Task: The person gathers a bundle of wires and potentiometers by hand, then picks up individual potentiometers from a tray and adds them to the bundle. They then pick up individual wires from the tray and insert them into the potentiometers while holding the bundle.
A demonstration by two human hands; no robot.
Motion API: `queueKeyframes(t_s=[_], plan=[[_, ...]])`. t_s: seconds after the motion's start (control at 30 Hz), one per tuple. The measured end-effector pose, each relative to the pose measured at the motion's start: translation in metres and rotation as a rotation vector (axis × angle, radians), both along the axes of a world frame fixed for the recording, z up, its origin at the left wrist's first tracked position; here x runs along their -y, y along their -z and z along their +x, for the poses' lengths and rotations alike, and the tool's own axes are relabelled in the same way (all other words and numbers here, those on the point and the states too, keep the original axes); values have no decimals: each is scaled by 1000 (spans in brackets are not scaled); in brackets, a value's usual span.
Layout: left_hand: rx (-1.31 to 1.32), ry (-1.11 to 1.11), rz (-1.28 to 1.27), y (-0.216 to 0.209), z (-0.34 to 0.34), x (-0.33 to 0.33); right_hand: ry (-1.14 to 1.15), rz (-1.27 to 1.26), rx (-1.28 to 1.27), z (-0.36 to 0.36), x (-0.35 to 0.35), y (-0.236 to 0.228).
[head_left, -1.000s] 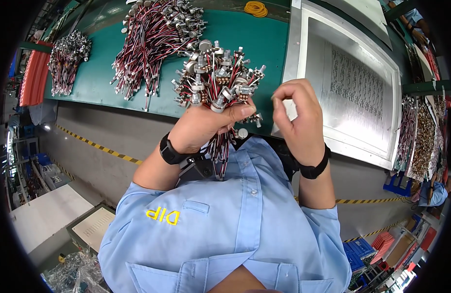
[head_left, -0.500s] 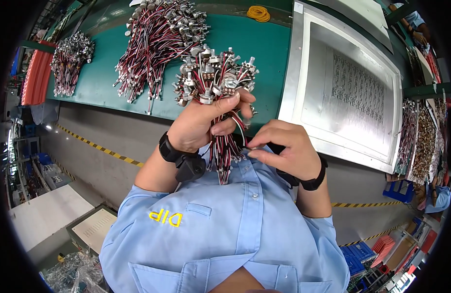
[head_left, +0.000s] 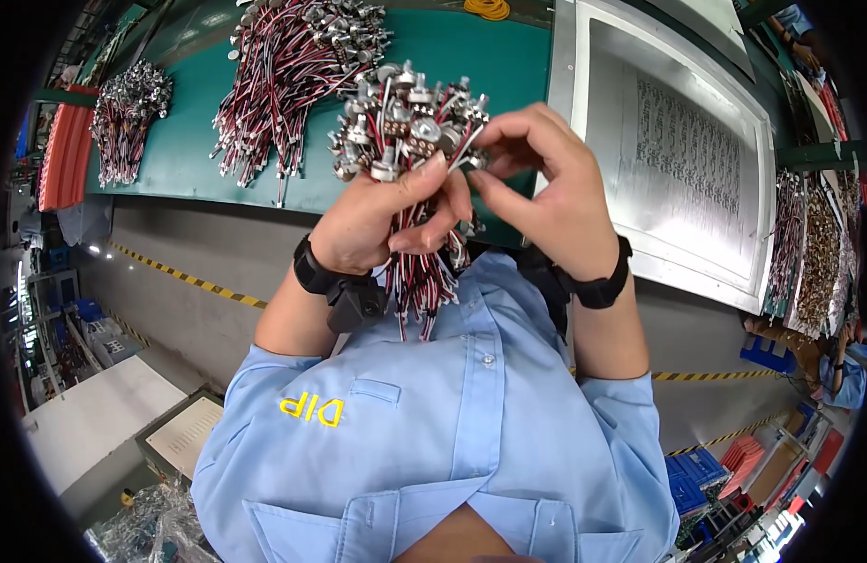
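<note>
My left hand (head_left: 382,216) is closed round a bundle of wired potentiometers (head_left: 410,127) in front of my chest. Their metal shafts and round bodies fan out above the fist. Below it hang the red, black and white wires (head_left: 419,291), with small connectors at their ends. At the bundle's right edge is my right hand (head_left: 560,192), its thumb and index finger bent into a pinch against the outer potentiometers. What lies between those fingertips is too small and partly hidden to name. Each wrist wears a black strap.
On the green bench (head_left: 504,70) lie a large pile of wired potentiometers (head_left: 297,84) and a smaller bunch (head_left: 128,122) farther left. To the right rests a metal-framed panel (head_left: 569,113). Red trays (head_left: 66,155) stand at the left end, and a yellow coil (head_left: 488,8) sits at the back.
My right hand has risen from the hanging wires to the potentiometer heads at the bundle's right edge. My left hand keeps its hold, shifted slightly left.
</note>
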State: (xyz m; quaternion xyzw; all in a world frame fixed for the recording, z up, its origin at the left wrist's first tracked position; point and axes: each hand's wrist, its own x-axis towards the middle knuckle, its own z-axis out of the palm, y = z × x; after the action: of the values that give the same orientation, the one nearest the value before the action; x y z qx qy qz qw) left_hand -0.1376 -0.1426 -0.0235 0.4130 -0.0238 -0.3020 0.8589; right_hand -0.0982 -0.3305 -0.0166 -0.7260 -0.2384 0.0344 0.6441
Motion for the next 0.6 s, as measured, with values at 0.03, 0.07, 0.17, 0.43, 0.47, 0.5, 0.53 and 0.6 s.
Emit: queueKeyframes(t_s=[0.03,0.07,0.17,0.43,0.47,0.5,0.53,0.6], plan=[[14,-19,9,-3,2,-2,4,-2,-14,4,0,-2],[32,-38,19,-6,4,-3,5,-80,160,11,-1,-4],[19,-34,23,-15,10,-6,5,-239,515,28,0,-19],[1,-195,220,-32,12,3,-43,-421,805,28,10,-43],[1,-215,222,-29,13,3,-39,-378,734,22,11,-36],[10,-218,221,-27,13,3,-36,-333,662,16,12,-27],[7,-207,218,-24,12,4,-34,-288,591,10,13,-20],[-3,-183,216,-20,10,4,-14,-72,297,-8,10,-11]])
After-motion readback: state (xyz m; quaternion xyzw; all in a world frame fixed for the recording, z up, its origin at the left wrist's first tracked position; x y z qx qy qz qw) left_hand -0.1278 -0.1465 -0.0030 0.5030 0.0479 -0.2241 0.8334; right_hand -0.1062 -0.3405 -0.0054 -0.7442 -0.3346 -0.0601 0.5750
